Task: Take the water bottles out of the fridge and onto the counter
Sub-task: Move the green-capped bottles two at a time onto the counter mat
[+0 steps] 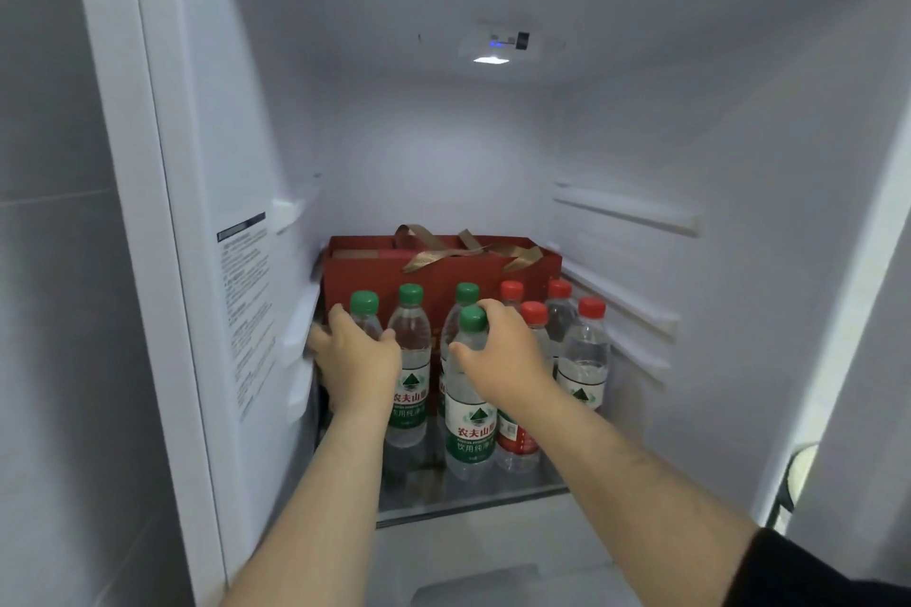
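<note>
8 water bottles upright, packed close on fridge shelf, red gift bag behind. My left hand wraps far-left bottle; right hand clasps front green-cap bottle. Risk, I judge: lifting 2 at once elbows neighbours over.

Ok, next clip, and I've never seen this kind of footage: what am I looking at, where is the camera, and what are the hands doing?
There is no robot here. One wide-angle camera worn on a person's head looks into an open fridge. On the glass shelf stand four green-capped and four red-capped water bottles, with a red gift bag behind them. The left hand wraps around the leftmost green-capped bottle. The right hand grips the front green-capped bottle near its neck. Both bottles look to be on the shelf. No counter is in view.
</note>
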Available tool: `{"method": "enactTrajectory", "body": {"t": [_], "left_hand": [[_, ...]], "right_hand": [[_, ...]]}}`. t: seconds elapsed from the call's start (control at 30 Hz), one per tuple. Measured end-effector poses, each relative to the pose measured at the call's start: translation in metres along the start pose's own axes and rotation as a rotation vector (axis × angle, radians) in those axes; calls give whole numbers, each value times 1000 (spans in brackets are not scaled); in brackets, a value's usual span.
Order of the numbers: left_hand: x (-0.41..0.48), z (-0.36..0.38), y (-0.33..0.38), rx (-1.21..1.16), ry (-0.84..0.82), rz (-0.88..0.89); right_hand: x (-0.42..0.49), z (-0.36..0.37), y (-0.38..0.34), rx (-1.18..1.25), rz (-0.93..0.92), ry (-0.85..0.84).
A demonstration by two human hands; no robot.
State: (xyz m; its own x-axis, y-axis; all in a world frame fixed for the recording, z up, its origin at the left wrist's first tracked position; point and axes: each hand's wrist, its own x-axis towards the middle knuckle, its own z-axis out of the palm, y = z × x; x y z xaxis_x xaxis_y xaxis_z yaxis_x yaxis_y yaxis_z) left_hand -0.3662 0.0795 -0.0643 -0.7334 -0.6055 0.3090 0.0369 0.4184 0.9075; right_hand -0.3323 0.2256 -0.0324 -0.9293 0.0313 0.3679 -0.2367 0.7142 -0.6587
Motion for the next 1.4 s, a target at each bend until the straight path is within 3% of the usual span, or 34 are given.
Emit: {"method": "enactTrajectory", "body": {"t": [0.2,0.5,0.87,1.1,1.4], "left_hand": [[-12,-7,-14,60,-41,93],[-43,-41,7,-50,-80,89],[-102,-140,100,-91,-392,282],[-154,-167,122,-95,-560,451],[-217,-170,156,-297,-889,615]], "right_hand": [[-19,7,7,124,49,-146],[-52,-10,7,247,15,-62],[-121,-121,-34,301,-76,38],[-189,-191,-48,370,-45,72],[-296,-271,-49,226,58,179]]}}
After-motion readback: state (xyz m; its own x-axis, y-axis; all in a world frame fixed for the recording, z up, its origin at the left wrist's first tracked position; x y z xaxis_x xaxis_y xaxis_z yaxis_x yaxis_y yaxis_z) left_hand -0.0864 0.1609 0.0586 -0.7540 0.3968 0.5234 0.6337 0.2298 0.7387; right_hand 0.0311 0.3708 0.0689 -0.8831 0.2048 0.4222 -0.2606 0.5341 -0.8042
